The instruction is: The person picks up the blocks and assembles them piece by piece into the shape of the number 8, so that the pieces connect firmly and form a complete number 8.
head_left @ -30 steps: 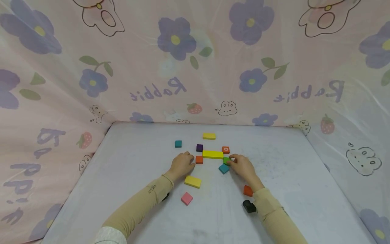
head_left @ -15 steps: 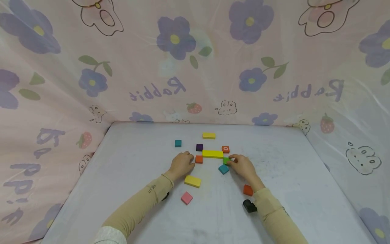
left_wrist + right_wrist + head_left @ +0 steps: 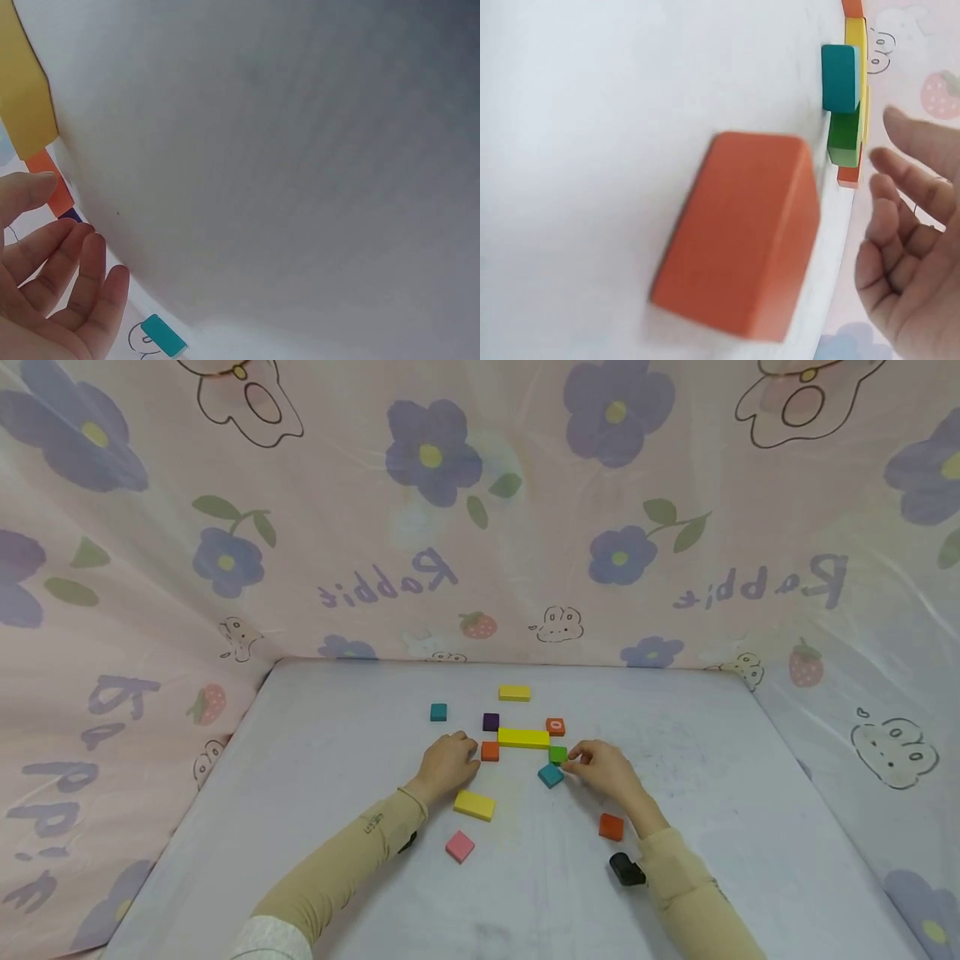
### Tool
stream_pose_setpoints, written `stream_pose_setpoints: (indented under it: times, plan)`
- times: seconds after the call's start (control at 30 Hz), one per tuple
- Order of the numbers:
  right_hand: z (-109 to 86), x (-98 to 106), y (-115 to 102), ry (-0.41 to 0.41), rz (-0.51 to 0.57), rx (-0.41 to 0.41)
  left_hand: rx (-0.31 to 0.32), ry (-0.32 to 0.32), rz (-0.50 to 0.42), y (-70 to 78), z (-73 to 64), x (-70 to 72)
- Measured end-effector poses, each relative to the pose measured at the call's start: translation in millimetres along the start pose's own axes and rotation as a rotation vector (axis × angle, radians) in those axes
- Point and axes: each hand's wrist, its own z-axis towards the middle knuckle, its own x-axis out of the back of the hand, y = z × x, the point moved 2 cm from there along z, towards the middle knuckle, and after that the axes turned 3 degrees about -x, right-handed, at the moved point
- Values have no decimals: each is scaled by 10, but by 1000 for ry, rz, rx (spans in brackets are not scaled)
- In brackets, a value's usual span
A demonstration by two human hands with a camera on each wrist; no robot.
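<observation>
In the head view, a long yellow block [image 3: 523, 738] lies with a purple block [image 3: 491, 722] and an orange block [image 3: 490, 751] at its left end. By its right end are an orange block with a white ring [image 3: 555, 727] and a green block [image 3: 558, 755]. A teal block [image 3: 551, 775] sits askew just below the green one. My right hand [image 3: 602, 768] is beside the green block, and the right wrist view shows nothing between its fingers [image 3: 915, 176]. My left hand [image 3: 447, 766] rests beside the left orange block, fingers loosely bent, gripping nothing.
A yellow block [image 3: 474, 806] and a pink block [image 3: 460, 846] lie nearer, with a red-orange block [image 3: 611, 827] by the right forearm. Farther back are a teal block [image 3: 438, 712] and another yellow block [image 3: 514, 693]. A patterned curtain [image 3: 510, 552] stands behind the white table [image 3: 337, 718].
My right hand has let go of the green block and moved slightly right, away from it. The left hand and the blocks look unmoved.
</observation>
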Motion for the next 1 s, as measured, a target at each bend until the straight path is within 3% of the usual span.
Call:
stream_pose_setpoints:
  times: [0.13,0.3,0.6,0.73,1.0]
  plan:
    - [-20,-42,4,-58,-22,10,-2,3,-9,-10,-1,3]
    - [-40,-89,-30,-67,-22,23,-8,-18,-40,-29,-15,18]
    - [-39,-134,-32,-76,-43,21,-16,-127,-98,-64,-160,169]
    - [-37,-146,-33,-81,-48,28,-72,-151,-106,-115,-265,208]
    - [-37,-171,-39,-85,-51,22,-179,-259,-225,-199,-414,291]
